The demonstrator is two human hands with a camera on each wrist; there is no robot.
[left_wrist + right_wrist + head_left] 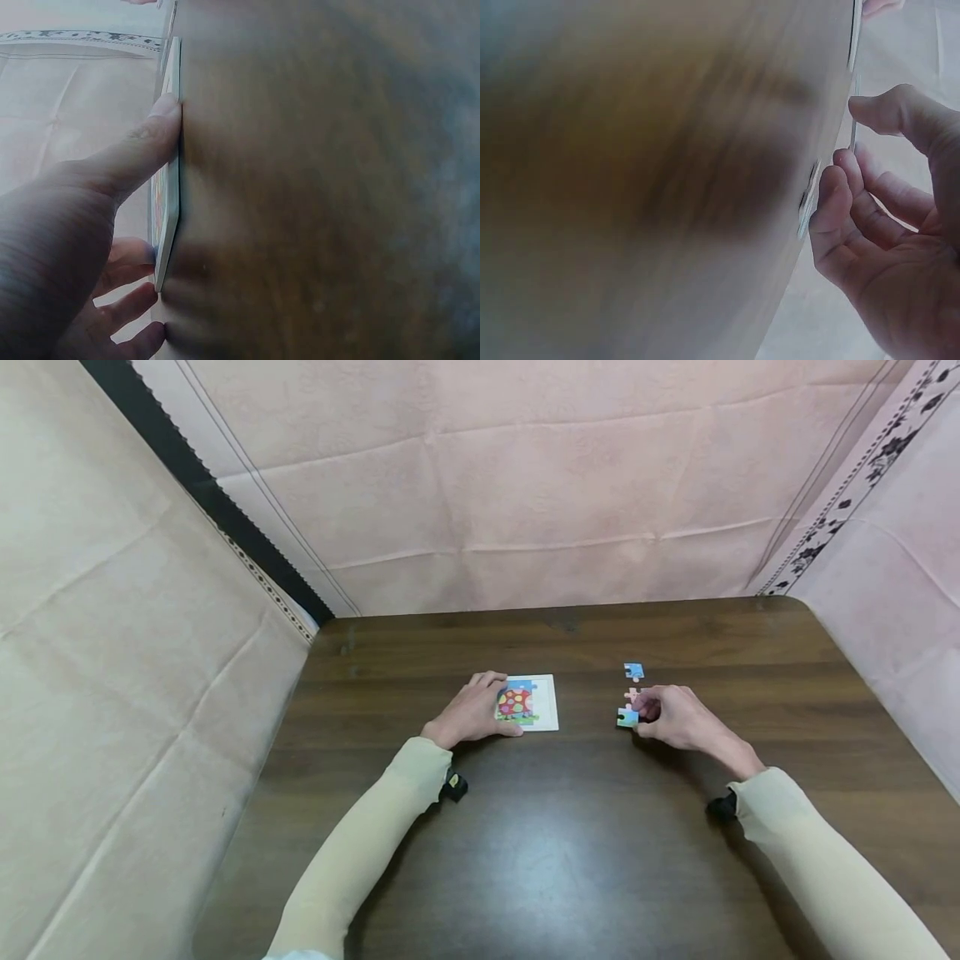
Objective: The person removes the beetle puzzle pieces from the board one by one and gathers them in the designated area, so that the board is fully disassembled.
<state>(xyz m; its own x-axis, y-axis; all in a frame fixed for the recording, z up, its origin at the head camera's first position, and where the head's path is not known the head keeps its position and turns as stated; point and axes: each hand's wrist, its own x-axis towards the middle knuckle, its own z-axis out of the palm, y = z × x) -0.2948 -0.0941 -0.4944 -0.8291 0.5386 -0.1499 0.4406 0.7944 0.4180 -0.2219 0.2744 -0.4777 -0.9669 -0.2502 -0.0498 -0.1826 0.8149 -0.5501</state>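
A jigsaw puzzle board [547, 703] with a white border lies flat on the table; its picture shows a red, spotted shape. My left hand [472, 710] grips the board from its left side, the thumb [161, 124] along the near edge and fingers at the far side. My right hand [678, 718] pinches a blue-green puzzle piece [627, 718] between thumb and fingertips; the right wrist view shows that piece [853, 133] edge-on. Close to the right fingers lies a pink puzzle piece [632, 694], partly hidden. Beyond it is a blue puzzle piece [633, 671].
The brown wooden table [525, 860] spreads around both hands. Pale cloth [525, 510] hangs behind the table's far edge and at both sides. A dark strip [225, 502] runs down the cloth at the left.
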